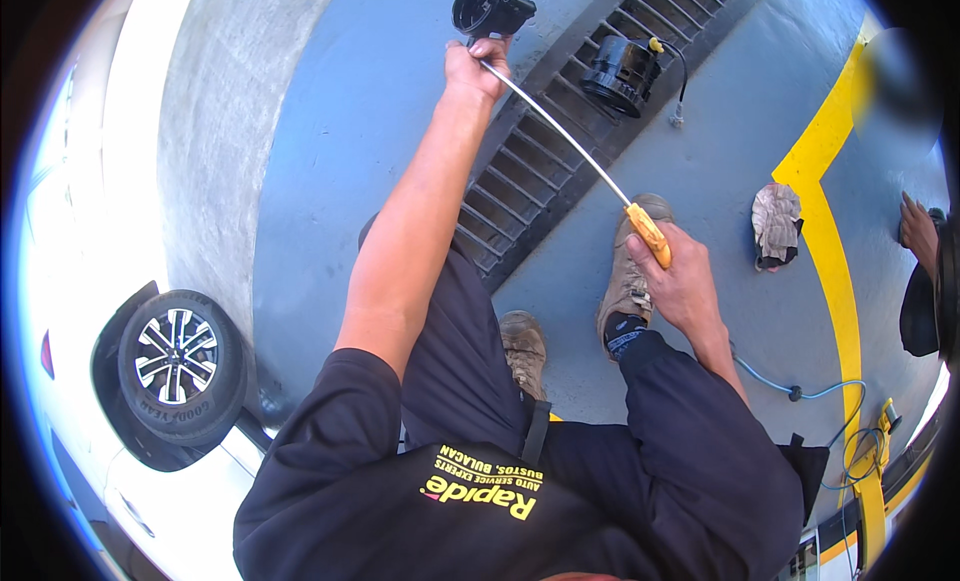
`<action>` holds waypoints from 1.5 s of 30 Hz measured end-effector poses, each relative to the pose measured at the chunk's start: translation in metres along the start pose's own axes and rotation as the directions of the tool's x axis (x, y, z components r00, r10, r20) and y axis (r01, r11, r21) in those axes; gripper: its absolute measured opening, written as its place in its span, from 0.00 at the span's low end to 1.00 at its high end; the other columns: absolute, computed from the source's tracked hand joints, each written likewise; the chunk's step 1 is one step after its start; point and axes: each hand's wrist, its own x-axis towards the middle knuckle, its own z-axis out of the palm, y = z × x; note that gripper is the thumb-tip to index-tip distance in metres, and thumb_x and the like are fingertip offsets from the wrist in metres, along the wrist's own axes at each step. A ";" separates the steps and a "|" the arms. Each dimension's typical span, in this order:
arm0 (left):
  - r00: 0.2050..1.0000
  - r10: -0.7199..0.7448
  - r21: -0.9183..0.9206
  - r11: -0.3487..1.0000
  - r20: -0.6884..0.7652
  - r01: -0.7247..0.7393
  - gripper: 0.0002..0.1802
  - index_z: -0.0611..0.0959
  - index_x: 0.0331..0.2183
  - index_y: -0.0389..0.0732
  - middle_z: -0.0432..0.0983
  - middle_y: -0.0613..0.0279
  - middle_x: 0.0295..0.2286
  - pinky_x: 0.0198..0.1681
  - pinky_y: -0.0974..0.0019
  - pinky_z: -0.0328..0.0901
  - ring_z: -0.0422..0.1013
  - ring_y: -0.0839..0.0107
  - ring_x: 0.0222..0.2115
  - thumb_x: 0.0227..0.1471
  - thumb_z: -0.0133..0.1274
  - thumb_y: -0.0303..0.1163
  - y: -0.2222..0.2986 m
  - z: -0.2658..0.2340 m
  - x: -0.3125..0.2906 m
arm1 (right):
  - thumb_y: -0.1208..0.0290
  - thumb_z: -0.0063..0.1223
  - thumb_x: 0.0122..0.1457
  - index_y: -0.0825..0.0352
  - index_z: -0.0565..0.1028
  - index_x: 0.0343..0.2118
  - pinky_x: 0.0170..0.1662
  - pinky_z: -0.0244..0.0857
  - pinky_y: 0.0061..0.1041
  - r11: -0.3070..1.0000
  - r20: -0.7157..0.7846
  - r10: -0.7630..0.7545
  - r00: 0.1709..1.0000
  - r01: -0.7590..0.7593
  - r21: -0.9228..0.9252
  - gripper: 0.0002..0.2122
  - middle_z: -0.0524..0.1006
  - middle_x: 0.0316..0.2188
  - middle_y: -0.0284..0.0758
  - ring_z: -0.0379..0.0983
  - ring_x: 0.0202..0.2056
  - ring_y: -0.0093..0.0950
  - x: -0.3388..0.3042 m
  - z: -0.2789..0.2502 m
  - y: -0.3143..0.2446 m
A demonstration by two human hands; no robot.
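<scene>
My left hand (pixel 474 69) is stretched far out ahead and closed around the lower side of a black round plastic housing (pixel 487 8) with an open, hollow top. In my right hand (pixel 684 281) is the yellow handle of a long screwdriver (pixel 556 127). Its thin metal shaft runs up and left, and the tip end meets my left hand just below the housing; whether the tip touches the housing is hidden by the fingers. A black cylindrical canister (pixel 621 75) with a yellow fitting and a short black cable lies on the floor grate, right of the housing.
A metal drain grate (pixel 520 176) crosses the blue floor diagonally. A dirty rag (pixel 777 225) lies beside a yellow floor line (pixel 835 271). At left stands a white vehicle with its wheel (pixel 178 357). A blue hose (pixel 825 391) and another person's foot (pixel 917 227) are at right.
</scene>
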 end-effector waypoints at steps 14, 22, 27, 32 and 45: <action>0.978 0.159 0.241 0.963 -0.138 -0.122 0.18 0.69 0.37 0.27 0.69 0.52 0.28 0.12 0.77 0.56 0.57 0.80 0.13 0.70 0.32 0.34 0.004 0.001 -0.004 | 0.53 0.61 0.66 0.72 0.81 0.41 0.39 0.69 0.43 1.000 -0.004 -0.022 1.000 0.022 0.015 0.21 0.79 0.31 0.48 0.77 0.33 0.49 0.002 0.000 0.005; 0.990 0.109 0.336 0.939 -0.090 -0.073 0.16 0.72 0.30 0.41 0.64 0.67 0.18 0.16 0.72 0.56 0.56 0.81 0.12 0.66 0.31 0.32 0.010 -0.008 -0.012 | 0.53 0.61 0.66 0.72 0.81 0.39 0.38 0.68 0.42 0.999 -0.020 -0.032 0.999 0.033 0.025 0.21 0.79 0.31 0.47 0.76 0.32 0.49 0.001 0.001 0.002; 0.967 0.190 0.306 0.943 -0.171 -0.131 0.17 0.71 0.29 0.40 0.63 0.68 0.16 0.25 0.66 0.64 0.55 0.80 0.10 0.66 0.30 0.31 0.002 0.001 -0.010 | 0.52 0.61 0.66 0.72 0.80 0.39 0.37 0.67 0.42 0.998 -0.028 -0.002 1.000 0.004 0.063 0.21 0.78 0.30 0.48 0.75 0.31 0.48 -0.003 -0.002 0.001; 0.981 0.115 0.258 0.963 -0.153 -0.072 0.20 0.68 0.25 0.39 0.62 0.68 0.15 0.26 0.65 0.64 0.55 0.81 0.09 0.67 0.27 0.31 -0.008 0.008 -0.015 | 0.52 0.61 0.66 0.72 0.80 0.39 0.37 0.67 0.43 1.000 -0.005 0.004 1.000 -0.004 0.019 0.21 0.78 0.30 0.48 0.76 0.31 0.49 0.002 -0.005 0.002; 0.997 0.044 0.263 0.964 -0.056 -0.027 0.17 0.72 0.29 0.39 0.61 0.67 0.15 0.17 0.73 0.58 0.54 0.81 0.11 0.68 0.31 0.32 0.000 -0.001 -0.004 | 0.51 0.58 0.68 0.73 0.80 0.38 0.37 0.68 0.44 0.998 0.034 0.054 0.998 -0.055 0.030 0.22 0.79 0.30 0.49 0.76 0.31 0.50 0.002 -0.005 -0.005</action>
